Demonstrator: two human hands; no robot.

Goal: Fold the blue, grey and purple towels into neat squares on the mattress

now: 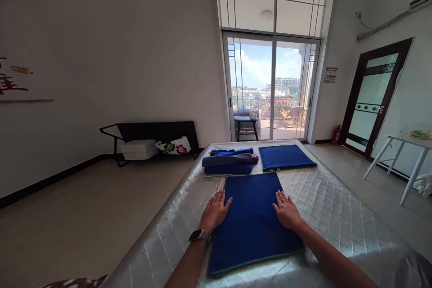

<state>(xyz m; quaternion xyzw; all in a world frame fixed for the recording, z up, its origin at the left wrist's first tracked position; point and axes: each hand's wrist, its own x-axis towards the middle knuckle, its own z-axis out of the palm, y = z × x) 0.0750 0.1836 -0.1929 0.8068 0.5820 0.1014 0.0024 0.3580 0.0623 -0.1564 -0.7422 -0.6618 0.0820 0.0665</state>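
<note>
A blue cloth (253, 220) with a greenish edge lies flat on a plastic-covered mattress (324, 193). My left hand (216, 210) rests on its left edge, fingers stretched out, with a watch on the wrist. On the right edge of the same cloth lies my right hand (286, 210), its fingers spread and holding nothing. Beyond the cloth, to the left, is a stack of rolled or folded cloths (229, 160), blue and grey-purple. Another flat blue cloth (286, 156) lies at the mattress's far right.
Against the left wall stands a black bench (158, 131) with white boxes (138, 149) and a printed bag (175, 146). Glass sliding doors are at the back. On the right are a dark-framed door, a red fire extinguisher (336, 135) and a white stool (408, 138).
</note>
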